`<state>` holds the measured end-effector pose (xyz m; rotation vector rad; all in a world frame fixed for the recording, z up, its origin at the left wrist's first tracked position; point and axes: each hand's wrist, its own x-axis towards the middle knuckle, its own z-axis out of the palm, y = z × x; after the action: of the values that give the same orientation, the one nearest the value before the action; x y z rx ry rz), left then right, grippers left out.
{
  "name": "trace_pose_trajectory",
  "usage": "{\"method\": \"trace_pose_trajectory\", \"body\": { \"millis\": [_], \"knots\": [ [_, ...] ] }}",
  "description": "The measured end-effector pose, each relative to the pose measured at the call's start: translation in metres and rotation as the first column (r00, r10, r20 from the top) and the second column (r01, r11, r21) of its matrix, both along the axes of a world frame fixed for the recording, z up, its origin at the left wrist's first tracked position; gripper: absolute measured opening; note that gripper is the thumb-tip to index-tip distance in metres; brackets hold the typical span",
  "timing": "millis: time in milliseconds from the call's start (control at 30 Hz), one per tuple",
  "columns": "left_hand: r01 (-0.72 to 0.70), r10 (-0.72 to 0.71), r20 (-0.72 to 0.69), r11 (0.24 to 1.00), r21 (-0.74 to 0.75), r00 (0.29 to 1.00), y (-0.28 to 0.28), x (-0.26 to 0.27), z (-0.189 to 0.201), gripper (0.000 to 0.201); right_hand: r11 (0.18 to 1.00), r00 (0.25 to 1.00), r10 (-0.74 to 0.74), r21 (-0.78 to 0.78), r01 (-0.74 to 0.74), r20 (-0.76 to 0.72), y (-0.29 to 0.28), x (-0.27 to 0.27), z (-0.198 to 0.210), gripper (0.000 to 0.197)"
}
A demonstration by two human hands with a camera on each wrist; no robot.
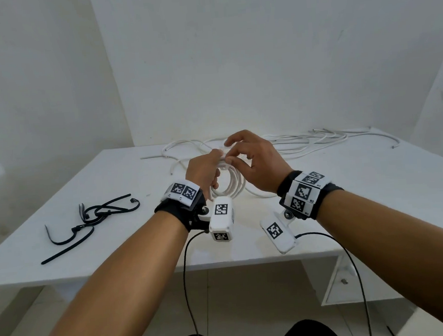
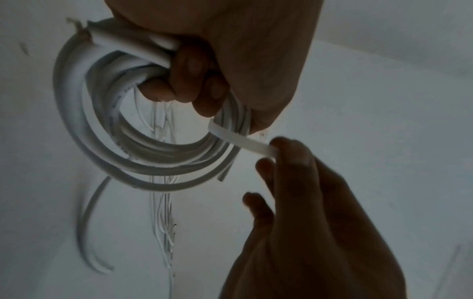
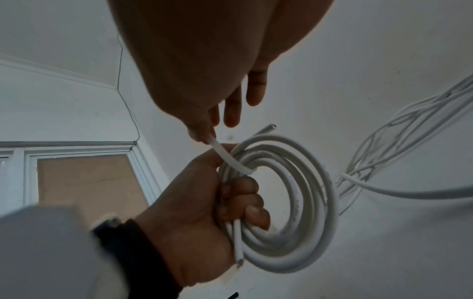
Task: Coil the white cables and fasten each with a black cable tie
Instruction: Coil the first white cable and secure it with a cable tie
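Observation:
My left hand grips a coil of white cable held upright above the white table. The same coil hangs round below my curled left fingers in the left wrist view. My right hand pinches a strand of that cable next to the left fist, other fingers spread. The right wrist view shows the pinched strand running into the coil. Several black cable ties lie in a loose heap on the table's left.
Loose white cables lie tangled along the table's far edge, by the white wall, and spread right. A window frame shows at the left of the right wrist view. Black leads hang from the wrist cameras below the table's near edge.

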<state>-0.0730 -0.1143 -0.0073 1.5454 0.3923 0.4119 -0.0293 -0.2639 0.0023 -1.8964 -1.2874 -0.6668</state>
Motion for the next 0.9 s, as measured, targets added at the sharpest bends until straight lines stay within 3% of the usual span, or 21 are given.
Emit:
{"method": "trace_pose_trajectory", "body": {
  "millis": [67,233,400,467,700,900],
  "knots": [
    [0.003,-0.006,0.03,0.995,0.101,1.0,-0.004,0.002,-0.004,0.033,0.999,0.999,-0.036,-0.018,0.037,0.01,0.001,0.005,0.002,0.008],
    [0.024,-0.032,0.053,0.989,0.147,0.998,-0.005,0.0,-0.009,0.037,0.997,0.997,-0.064,-0.039,0.066,0.048,0.005,0.008,0.009,0.008],
    [0.092,-0.105,0.087,0.986,0.137,0.991,-0.008,-0.002,-0.01,0.028,0.986,0.952,-0.164,-0.044,0.158,-0.257,0.001,0.013,0.019,0.013],
    [0.109,-0.125,0.109,0.984,0.143,0.986,-0.008,-0.002,-0.009,0.021,0.985,0.935,-0.17,-0.074,0.154,-0.311,0.001,0.014,0.021,0.014],
    [0.12,-0.146,0.117,0.971,0.209,0.982,-0.006,-0.002,-0.004,0.024,0.996,0.879,-0.076,-0.005,0.084,-0.471,-0.002,0.016,0.022,0.017],
    [-0.026,0.022,0.137,0.999,0.028,0.99,-0.006,0.001,-0.005,0.021,0.972,0.752,0.139,0.235,0.021,-0.644,0.0,0.008,0.022,0.012]
  ]
}}
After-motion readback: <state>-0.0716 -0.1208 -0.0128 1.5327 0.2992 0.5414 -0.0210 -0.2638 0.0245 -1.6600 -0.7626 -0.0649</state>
